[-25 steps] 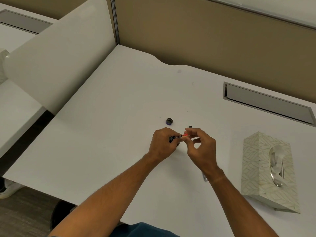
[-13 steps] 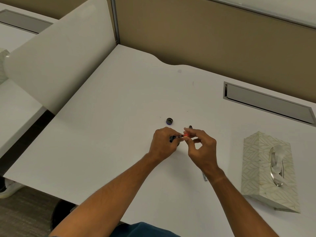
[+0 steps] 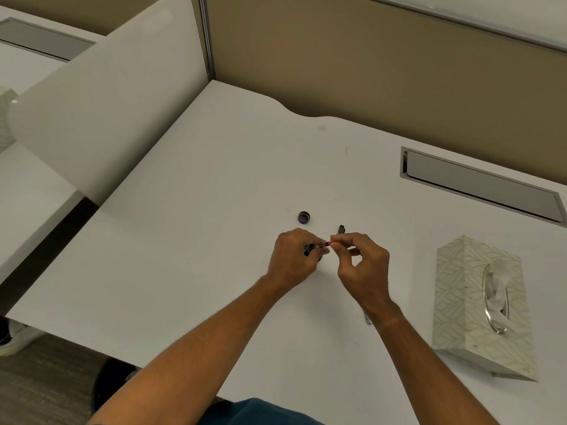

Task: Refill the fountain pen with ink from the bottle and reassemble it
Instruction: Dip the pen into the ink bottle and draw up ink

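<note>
I am gripping the pen section (image 3: 311, 248) in my left hand (image 3: 293, 259) to steady it. My right hand (image 3: 362, 265) is pinching its red converter end (image 3: 329, 243), probably to twist it. The bottle cap (image 3: 304, 216) is lying on the table (image 3: 214, 240) nearby, out of the way.

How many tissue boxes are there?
2. One tissue box lies on the white desk to the right of the right hand. Another tissue box peeks in at the far left edge, mostly cut off. Others may be hidden.

no text, label or number can be read anywhere here.
</note>
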`<state>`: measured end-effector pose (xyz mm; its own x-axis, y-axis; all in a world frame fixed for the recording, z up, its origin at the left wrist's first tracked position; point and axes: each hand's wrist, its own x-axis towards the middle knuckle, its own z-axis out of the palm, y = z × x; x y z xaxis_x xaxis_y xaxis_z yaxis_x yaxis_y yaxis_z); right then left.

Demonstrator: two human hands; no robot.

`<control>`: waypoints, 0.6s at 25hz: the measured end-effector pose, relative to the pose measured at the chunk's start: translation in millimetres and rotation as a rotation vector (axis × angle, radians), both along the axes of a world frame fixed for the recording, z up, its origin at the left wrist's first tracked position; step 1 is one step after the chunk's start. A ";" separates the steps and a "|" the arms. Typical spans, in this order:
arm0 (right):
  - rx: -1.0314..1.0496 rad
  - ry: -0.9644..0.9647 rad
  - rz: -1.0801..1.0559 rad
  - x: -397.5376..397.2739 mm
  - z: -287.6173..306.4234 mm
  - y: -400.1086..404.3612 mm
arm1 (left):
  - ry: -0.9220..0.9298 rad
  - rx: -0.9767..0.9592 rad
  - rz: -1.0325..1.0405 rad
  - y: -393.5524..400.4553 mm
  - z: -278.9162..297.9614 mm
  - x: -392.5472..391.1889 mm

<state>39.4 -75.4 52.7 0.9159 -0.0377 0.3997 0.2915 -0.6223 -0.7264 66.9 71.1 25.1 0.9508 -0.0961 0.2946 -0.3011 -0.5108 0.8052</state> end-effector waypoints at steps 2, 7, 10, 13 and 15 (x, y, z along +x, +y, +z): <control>0.015 0.029 -0.024 0.8 0.9 1.0 | 0.001 -0.004 -0.002 0.4 0.2 -0.4; 0.047 0.018 0.023 -2.3 0.4 0.5 | -0.009 0.000 0.001 0.2 0.0 0.1; 0.007 -0.004 0.005 -0.7 -1.1 0.0 | -0.008 -0.004 0.000 0.3 -1.3 0.6; 0.035 0.029 -0.020 -0.3 0.9 1.2 | -0.007 -0.004 0.007 0.3 -0.4 0.0; 0.055 0.031 0.011 -1.8 1.6 1.0 | -0.005 -0.010 0.009 0.3 0.6 -0.2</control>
